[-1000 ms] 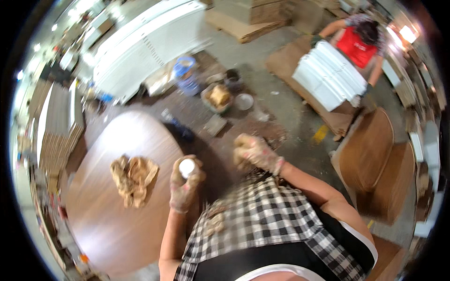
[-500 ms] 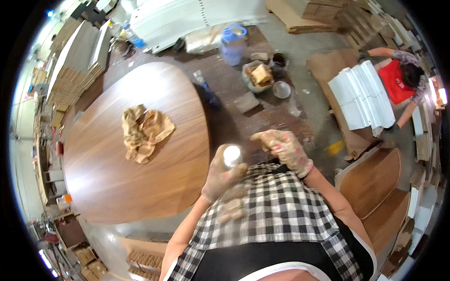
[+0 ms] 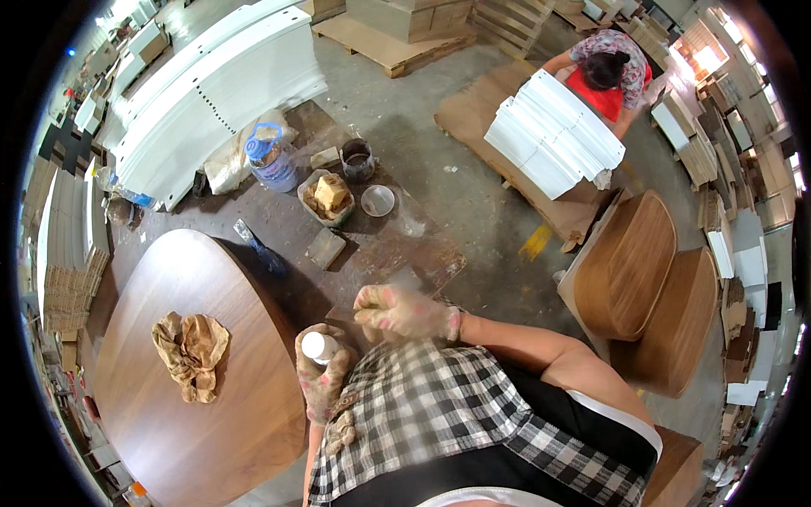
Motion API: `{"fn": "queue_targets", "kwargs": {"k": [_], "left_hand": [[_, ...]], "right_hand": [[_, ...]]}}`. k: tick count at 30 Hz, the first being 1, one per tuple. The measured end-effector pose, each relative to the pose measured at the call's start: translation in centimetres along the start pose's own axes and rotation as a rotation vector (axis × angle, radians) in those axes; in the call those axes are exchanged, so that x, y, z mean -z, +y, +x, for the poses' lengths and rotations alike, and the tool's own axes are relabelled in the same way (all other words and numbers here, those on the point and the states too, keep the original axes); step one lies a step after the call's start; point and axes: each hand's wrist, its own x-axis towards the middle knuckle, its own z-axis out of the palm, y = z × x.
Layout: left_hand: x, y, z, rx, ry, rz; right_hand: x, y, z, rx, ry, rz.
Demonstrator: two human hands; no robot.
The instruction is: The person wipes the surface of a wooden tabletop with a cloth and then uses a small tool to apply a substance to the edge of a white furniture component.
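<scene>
My left hand (image 3: 319, 390), in a stained, patterned work glove, is closed around a small container with a round white top (image 3: 319, 347), held upright near the table's right edge. The rest of the container is mostly hidden by the fingers. My right hand (image 3: 407, 313), gloved alike, is raised to the right of it, apart from the container. Its fingers are curled together, and a faint blur lies above them; what they hold, if anything, I cannot make out. A crumpled tan cloth (image 3: 193, 353) lies on the oval wood-grain tabletop (image 3: 190, 435) at my left.
Ahead stand a blue-handled water jug (image 3: 272, 165), a tub with a yellow sponge (image 3: 328, 198), a dark cup (image 3: 357, 160) and a flat block (image 3: 325, 249). Curved wooden panels (image 3: 629, 266) lean at right. Beyond, a co-worker (image 3: 608, 72) bends over stacked white panels (image 3: 553, 135).
The view has swung to the right, so the tabletop and cloth sit lower left. My right hand's pointing finger has curled in. The left hand still holds the container.
</scene>
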Motion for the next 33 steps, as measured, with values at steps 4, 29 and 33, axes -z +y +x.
{"fn": "queue_targets", "kwargs": {"k": [4, 29, 33], "left_hand": [[-0.9, 0.0, 0.2, -0.008, 0.014, -0.066], [1.4, -0.9, -3.3, 0.016, 0.101, 0.356], [1.7, -1.4, -3.6, 0.143, 0.059, 0.237]], "right_hand": [[0.6, -0.5, -0.2, 0.017, 0.068, -0.017], [-3.9, -7.2, -2.0, 0.300, -0.010, -0.827], [-4.5, -6.8, -0.9, 0.331, 0.039, -0.785]]}}
